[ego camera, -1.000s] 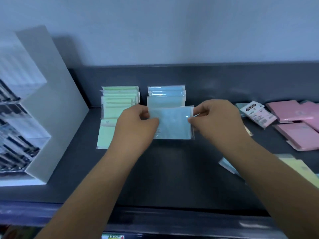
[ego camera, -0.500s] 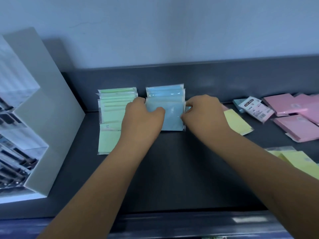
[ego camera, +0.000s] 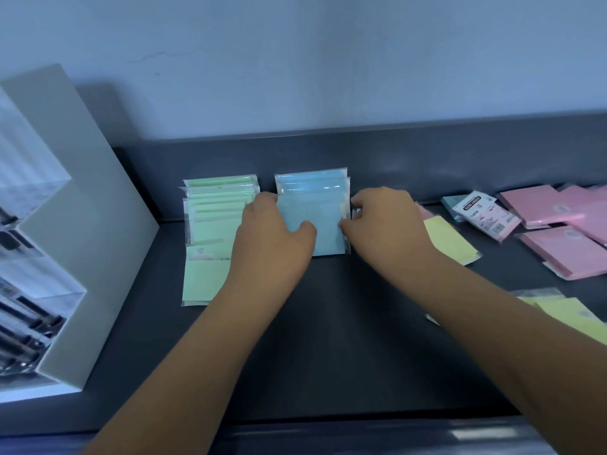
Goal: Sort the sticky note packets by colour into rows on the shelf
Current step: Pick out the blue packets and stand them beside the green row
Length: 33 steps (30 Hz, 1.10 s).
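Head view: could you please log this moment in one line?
left hand holds front blue plastic-wrapped packet | right hand pinches its right edge

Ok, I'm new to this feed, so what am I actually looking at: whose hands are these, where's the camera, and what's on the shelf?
There is no machine here. These are a person's two bare hands, filmed by one wide-angle camera worn on the head, looking forward and down.

The left hand and the right hand grip the pale blue plastic-wrapped packet by its two sides. It sits at the front of the row of blue packets. Just left of that is the overlapping row of green packets. Both rows rest on the dark grey shelf.

To the right lie loose packets not yet in rows: a flat yellow packet, a white printed-label packet and several pink packets. A white display stand is at the far left.
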{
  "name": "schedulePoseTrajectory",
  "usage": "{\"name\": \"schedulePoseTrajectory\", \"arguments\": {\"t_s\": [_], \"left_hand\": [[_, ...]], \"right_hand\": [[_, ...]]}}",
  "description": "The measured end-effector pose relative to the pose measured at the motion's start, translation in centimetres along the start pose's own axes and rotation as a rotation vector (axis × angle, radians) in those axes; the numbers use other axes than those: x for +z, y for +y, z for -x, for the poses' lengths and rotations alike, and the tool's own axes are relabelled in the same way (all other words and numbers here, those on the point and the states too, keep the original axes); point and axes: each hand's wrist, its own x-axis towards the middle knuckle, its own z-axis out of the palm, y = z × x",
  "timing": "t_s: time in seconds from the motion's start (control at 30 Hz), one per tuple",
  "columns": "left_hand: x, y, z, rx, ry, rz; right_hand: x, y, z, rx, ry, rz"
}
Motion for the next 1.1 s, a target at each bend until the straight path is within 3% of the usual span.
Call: {"name": "schedulePoseTrajectory", "arguments": {"t_s": [0.13, 0.3, 0.67, 0.9, 1.1], "left_hand": [[0.3, 0.1, 0.7, 0.251, 0.069, -0.289], [-0.3, 1.0, 1.6, 0.340, 0.110, -0.453], [0.3, 3.5, 4.6, 0.373, 0.073, -0.455], [4.9, 6.5, 7.8, 0.406, 0.078, -0.394], [10.4, 9.6, 10.7, 0.360, 0.052, -0.346]], "right_hand": [[-1.4, -0.6, 1.1, -0.018, 0.029, 0.007], [-4.0, -0.1, 3.1, -0.096, 0.048, 0.084], [-9.1, 6.4, 8.1, -0.040, 0.141, -0.094], [-12.4, 12.5, 10.2, -0.031, 0.194, -0.293], [-15.6, 19.0, 11.1, -0.036, 0.123, -0.343]]}}
